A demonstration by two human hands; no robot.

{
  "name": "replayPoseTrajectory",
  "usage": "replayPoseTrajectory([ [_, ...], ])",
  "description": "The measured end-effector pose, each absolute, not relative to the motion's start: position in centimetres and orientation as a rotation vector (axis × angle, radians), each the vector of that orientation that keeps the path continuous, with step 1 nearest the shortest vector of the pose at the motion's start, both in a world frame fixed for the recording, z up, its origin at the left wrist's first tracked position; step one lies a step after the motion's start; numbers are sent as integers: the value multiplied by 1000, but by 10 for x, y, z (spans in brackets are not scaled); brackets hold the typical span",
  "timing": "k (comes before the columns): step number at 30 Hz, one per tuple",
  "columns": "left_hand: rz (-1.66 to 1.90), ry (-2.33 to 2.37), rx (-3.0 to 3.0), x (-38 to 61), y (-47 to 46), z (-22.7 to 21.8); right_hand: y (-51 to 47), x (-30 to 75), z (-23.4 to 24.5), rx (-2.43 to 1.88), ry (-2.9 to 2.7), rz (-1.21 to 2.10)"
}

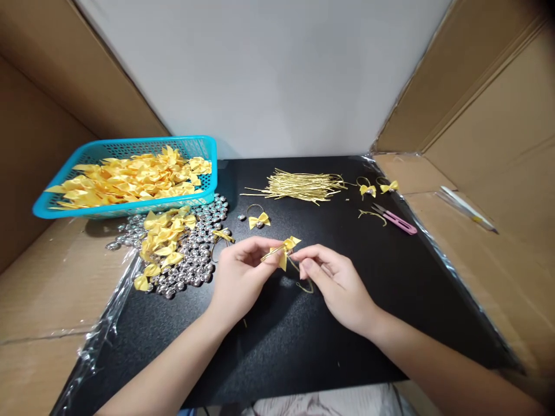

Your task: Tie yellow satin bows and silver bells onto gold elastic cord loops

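Over the middle of the black mat, my left hand pinches a small yellow ribbon bow between thumb and fingers. My right hand is closed in a pinch just right of the bow, on a thin gold cord that loops down below it. A finished bow with a loop lies a little beyond my hands.
A blue basket of yellow bows sits back left. Loose bows lie on a pile of silver beads. A bundle of gold cords, two finished bows and pink snips lie further back. Cardboard walls flank both sides.
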State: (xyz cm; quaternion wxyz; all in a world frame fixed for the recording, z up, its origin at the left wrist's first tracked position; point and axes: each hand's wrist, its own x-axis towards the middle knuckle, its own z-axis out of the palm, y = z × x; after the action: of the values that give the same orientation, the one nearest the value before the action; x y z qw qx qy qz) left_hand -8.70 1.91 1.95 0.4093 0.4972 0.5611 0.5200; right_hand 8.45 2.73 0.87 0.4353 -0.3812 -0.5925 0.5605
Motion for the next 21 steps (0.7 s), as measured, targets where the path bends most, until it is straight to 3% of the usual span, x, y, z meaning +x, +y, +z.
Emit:
replayPoseTrajectory([
  [13, 1328, 1321, 1285, -76, 14, 20, 13, 71, 6, -994, -1117, 1541],
  [21, 1381, 1351, 1638, -77, 10, 10, 14, 70, 6, -1011, -973, 1595],
])
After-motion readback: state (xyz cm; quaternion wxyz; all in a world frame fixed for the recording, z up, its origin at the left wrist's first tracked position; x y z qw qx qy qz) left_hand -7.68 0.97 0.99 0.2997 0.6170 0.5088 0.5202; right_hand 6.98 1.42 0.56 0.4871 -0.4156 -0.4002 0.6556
